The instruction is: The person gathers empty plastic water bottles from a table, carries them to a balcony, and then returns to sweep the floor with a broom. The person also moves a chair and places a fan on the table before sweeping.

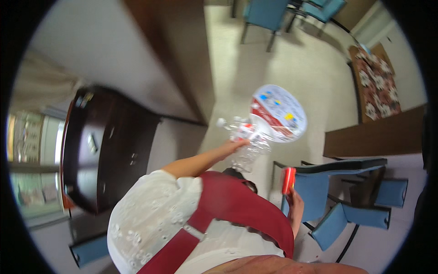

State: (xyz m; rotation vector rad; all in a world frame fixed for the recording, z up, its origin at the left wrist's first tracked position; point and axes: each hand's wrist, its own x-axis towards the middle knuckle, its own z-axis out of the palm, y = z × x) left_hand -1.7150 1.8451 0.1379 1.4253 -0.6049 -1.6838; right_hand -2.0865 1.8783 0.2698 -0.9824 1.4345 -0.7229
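My left hand (240, 144) is stretched out in front of me, gripping several clear plastic bottles (248, 158) together with a round plastic hand fan (280, 108). White caps show on the bottles, and one has a red and white label. Printed with blue and yellow figures, a red band and writing, the fan spreads out beyond my fingers. Lower on the right, my right hand (296, 204) holds a small red box or packet (289, 181) upright; motion blur hides what it is. A dark red apron (232, 202) covers my front.
On the left stands a dark wooden cabinet (113, 147) with a small pale object on top. A brown-edged wall (191, 68) juts in ahead of it. Blue chairs (308, 195) are close on my right, with another blue chair (267, 15) ahead. A flowered bench (378, 84) is at the far right.
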